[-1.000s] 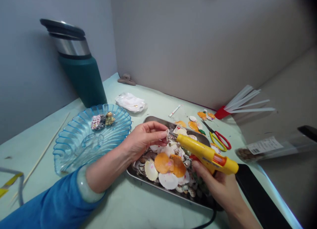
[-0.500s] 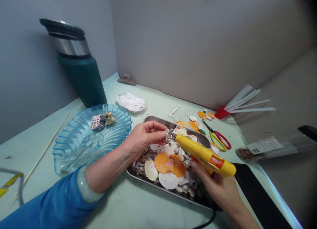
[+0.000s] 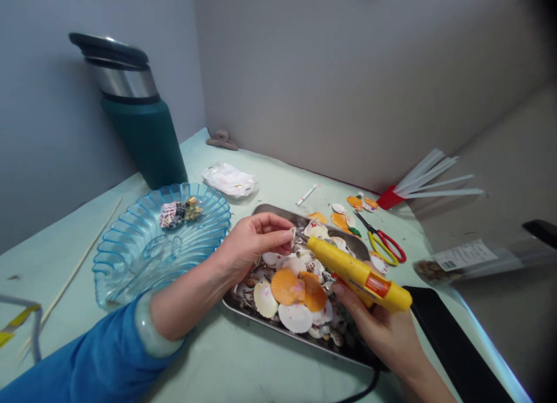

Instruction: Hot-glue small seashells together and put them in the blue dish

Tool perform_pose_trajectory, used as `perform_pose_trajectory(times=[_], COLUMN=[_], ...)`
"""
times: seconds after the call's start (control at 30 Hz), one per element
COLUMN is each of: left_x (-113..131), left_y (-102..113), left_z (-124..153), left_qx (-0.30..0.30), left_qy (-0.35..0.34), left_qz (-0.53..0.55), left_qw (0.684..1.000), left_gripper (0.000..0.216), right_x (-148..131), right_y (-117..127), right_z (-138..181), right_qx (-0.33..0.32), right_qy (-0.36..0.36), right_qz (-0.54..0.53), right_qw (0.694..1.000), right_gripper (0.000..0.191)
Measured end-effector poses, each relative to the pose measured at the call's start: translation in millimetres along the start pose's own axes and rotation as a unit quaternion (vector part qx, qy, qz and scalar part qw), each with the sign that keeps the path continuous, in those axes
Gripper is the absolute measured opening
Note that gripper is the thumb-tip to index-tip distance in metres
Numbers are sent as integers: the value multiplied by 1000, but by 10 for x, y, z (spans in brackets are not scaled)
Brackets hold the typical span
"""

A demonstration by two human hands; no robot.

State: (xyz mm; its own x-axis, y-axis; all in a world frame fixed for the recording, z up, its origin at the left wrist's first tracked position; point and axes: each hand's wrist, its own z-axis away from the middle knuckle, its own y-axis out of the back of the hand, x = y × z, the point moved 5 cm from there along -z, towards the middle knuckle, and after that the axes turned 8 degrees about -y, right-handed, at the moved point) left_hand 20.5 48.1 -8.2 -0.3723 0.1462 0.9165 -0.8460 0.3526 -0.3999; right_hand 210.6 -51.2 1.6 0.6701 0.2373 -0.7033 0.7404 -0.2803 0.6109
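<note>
Over a metal tray [image 3: 261, 319] heaped with seashells, my left hand [image 3: 255, 240] pinches a small whitish shell [image 3: 293, 233] between thumb and fingertips. Most of that shell is hidden by the fingers. My right hand [image 3: 383, 327] is wrapped round the handle of a yellow glue gun [image 3: 359, 272], which points left. Its metal nozzle meets, or nearly meets, the small shell. Below the gun lie orange scallop shells [image 3: 288, 285] and white scallop shells [image 3: 296, 317] on top of the pile.
Left of the tray sits a blue shell-shaped glass dish [image 3: 130, 246] holding several decorated shells [image 3: 169, 215]. A green bottle [image 3: 143, 130] stands behind it. To the right are scissors [image 3: 385, 246], a red cup of glue sticks [image 3: 390, 198], a plastic bag [image 3: 465, 258] and a black object [image 3: 452, 339].
The glue gun and my right hand have shifted very slightly to the left. My left hand holds its place with the small shell.
</note>
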Motion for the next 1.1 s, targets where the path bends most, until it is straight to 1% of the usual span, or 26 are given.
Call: perform_pose_trajectory(times=[0.13, 0.3, 0.37, 0.63, 0.83, 1.1], left_x=[1, 4, 6, -7, -9, -17], left_y=[-11, -5, -3, -17, -33, -26], left_z=[0, -5, -8, 3, 1, 1], left_qx=[-10, -6, -6, -13, -19, -21], left_qy=[5, 9, 7, 33, 50, 50], left_qz=[17, 34, 39, 52, 62, 67], left_qw=[1000, 999, 999, 998, 997, 996], left_gripper=[21, 21, 22, 23, 24, 22], right_x=[-34, -72, -81, -64, 0, 47], right_y=[3, 5, 2, 1, -4, -16], right_z=[-25, -43, -48, -35, -8, 19], right_qx=[4, 5, 3, 7, 4, -8], right_qy=[-19, -28, -23, -24, -43, -36], right_qz=[-30, -71, -77, -71, -51, -36], right_qw=[999, 997, 997, 997, 998, 999], right_gripper=[13, 2, 1, 3, 12, 9])
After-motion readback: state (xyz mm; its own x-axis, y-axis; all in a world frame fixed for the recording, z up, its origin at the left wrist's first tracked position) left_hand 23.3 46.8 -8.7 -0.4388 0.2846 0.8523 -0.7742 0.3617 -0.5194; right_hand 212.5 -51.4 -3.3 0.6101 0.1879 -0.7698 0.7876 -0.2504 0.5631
